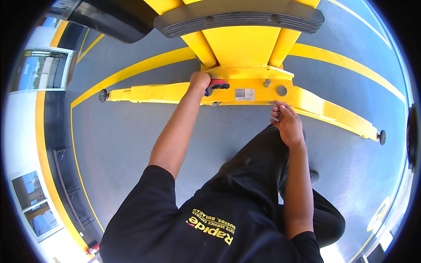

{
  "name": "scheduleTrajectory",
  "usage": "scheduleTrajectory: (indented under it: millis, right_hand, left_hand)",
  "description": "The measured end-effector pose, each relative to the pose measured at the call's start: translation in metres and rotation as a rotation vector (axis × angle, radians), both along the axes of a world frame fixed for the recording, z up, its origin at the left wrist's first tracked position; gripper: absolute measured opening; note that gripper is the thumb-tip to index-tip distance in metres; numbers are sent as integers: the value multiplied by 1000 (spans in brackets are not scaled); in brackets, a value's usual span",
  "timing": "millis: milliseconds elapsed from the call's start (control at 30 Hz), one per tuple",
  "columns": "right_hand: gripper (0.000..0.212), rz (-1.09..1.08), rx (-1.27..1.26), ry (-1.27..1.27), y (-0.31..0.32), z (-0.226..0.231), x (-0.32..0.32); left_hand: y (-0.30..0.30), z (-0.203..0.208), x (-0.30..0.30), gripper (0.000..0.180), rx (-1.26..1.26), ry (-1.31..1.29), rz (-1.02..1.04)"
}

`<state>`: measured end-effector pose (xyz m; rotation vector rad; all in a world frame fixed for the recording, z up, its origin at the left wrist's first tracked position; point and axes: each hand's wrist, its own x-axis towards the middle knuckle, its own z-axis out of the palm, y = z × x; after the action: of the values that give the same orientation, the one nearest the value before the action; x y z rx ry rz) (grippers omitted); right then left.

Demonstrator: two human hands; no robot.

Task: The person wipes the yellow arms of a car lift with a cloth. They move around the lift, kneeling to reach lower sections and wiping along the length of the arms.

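A yellow vehicle lift carriage [258, 90] stands in front of me, bearing a pale label plate [244, 94] and round pin heads. My left hand [201, 82] is closed at its left end, around a red-and-dark object [218, 83] whose exact kind I cannot make out. Low on the right side, my right hand [287, 120] has its fingers curled and the fingertips up by the carriage's lower edge. Whether anything small is between those fingers is hidden. Left lift arm [153, 93] and right lift arm [335, 113] spread out from the carriage.
Round dark pads [103, 95] tip the lift arms. Above hangs a ribbed black bumper pad [241, 19] on the yellow column. A dark glossy panel [114, 17] juts in at upper left. Yellow lines mark the grey floor [131, 127]; a windowed wall [39, 131] runs along the left.
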<state>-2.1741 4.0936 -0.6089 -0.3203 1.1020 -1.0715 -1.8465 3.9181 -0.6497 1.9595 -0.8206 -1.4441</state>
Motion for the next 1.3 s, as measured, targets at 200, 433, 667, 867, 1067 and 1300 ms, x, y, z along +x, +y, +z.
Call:
scheduleTrajectory:
  millis: [200,433,667,867,1067,1300]
  right_hand:
    - [31,160,-17,-68,-10,8,24]
    - [33,223,-113,161,-12,13,29]
    - [32,88,-86,-4,0,13,17]
    - [36,183,-90,77,9,34,24]
    - [27,157,-88,-2,6,47,24]
    - [28,160,-46,-50,-6,31,38]
  left_hand:
    - [42,46,-71,26,-571,-380,-606]
    - [111,40,-43,34,-336,-177,-466]
    - [88,3,75,32,-235,-396,40]
    - [18,-41,22,36,-99,-229,87]
    - [17,-5,-30,32,-84,-485,32]
    - [39,21,-76,28,-301,-1022,-585]
